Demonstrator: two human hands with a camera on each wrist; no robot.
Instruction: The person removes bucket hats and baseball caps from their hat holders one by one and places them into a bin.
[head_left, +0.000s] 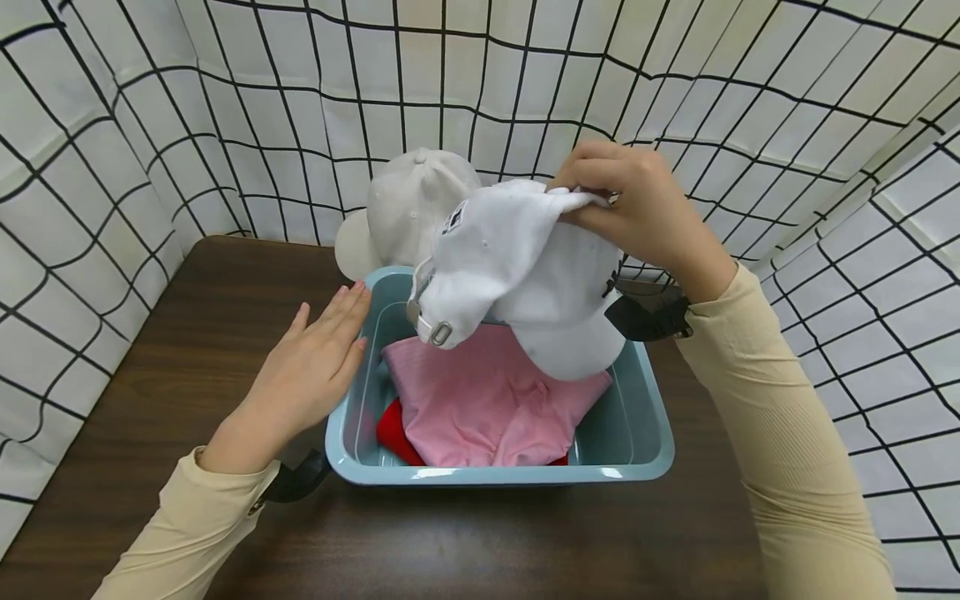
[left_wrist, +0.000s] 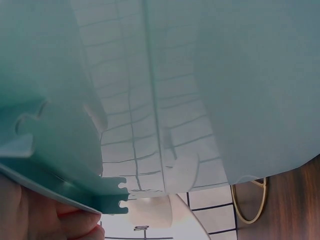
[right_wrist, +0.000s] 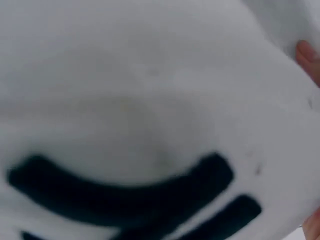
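Note:
My right hand pinches a white cap by its crown and holds it over a light blue plastic basin. The cap's brim points down to the right; its strap and metal buckle hang at the left. In the right wrist view, white fabric with a dark curved print fills most of the picture. My left hand lies with straight fingers at the basin's left rim; in the left wrist view its fingers show beside the rim. Inside the basin lies pink cloth over red cloth.
Behind the basin, an off-white cap sits on the dark wooden table, partly covered by the held cap. Black wire grid panels backed with white sheeting stand along the back and both sides.

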